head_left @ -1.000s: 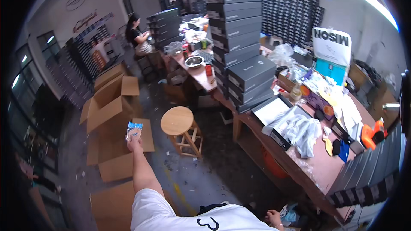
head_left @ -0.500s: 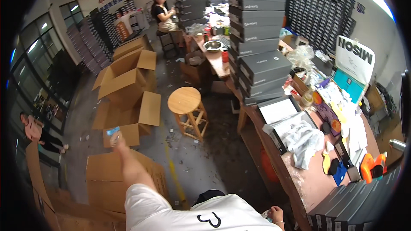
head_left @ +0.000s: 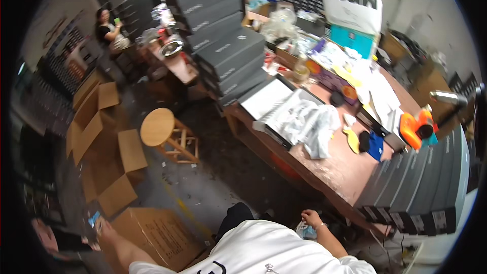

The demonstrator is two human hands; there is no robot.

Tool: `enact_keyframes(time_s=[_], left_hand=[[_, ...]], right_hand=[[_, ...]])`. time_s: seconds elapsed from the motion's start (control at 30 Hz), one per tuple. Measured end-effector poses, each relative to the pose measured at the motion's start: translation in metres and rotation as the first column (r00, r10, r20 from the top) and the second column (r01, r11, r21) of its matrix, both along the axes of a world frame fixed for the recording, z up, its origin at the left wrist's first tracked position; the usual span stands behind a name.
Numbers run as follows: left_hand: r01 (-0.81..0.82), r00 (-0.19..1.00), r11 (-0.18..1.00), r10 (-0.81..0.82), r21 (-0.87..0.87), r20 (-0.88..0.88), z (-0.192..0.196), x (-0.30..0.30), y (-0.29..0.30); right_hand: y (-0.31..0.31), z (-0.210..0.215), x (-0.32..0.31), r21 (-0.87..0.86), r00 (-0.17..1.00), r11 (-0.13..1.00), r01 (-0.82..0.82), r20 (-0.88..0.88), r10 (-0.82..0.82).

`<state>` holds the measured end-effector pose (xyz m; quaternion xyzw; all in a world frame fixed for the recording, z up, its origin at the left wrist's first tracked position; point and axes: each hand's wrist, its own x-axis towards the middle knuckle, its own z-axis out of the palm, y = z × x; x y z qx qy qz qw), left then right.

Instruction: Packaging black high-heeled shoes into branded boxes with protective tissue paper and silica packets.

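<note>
Blue-and-white, a small flat packet (head_left: 94, 219) sits in the left hand (head_left: 104, 229), which is stretched far out to the person's left, low in the view, with the fingers closed around the packet's lower end. The packet hangs above the edge of a closed cardboard box (head_left: 152, 236) on the floor, beside a flattened open carton (head_left: 119, 172). The right hand (head_left: 310, 219) is drawn in close to the body, just under the near edge of the long wooden worktable (head_left: 329, 167); it pinches a crumpled piece of clear wrapping (head_left: 306, 231), thumb and fingers closed on it. A round wooden stool (head_left: 161, 131) stands on the concrete floor between the cartons and the table. On the table lie white crumpled bags (head_left: 312, 122), an open white tray (head_left: 266, 99), an orange tool (head_left: 416, 128) and stacked dark grey boxes (head_left: 228, 53). More grey boxes (head_left: 421, 182) stand on end at the table's right. Another person (head_left: 109, 28) sits at a far bench, well apart.
</note>
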<state>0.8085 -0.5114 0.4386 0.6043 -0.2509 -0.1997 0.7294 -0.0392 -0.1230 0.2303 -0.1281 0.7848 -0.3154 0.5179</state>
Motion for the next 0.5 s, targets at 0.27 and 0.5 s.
enact_keyframes(time_s=[0.27,0.5], left_hand=[[-0.161,0.98,0.971,0.138,0.175,0.14,0.028,-0.047,-0.087],[-0.203,0.952,0.96,0.148,0.191,0.269,0.032,-0.127,-0.13]], right_hand=[[-0.029,0.013,-0.006,0.112,0.997,0.992,0.055,-0.059,-0.049],[-0.112,0.048,-0.018,0.082,0.991,0.996,0.024,-0.132,-0.013]])
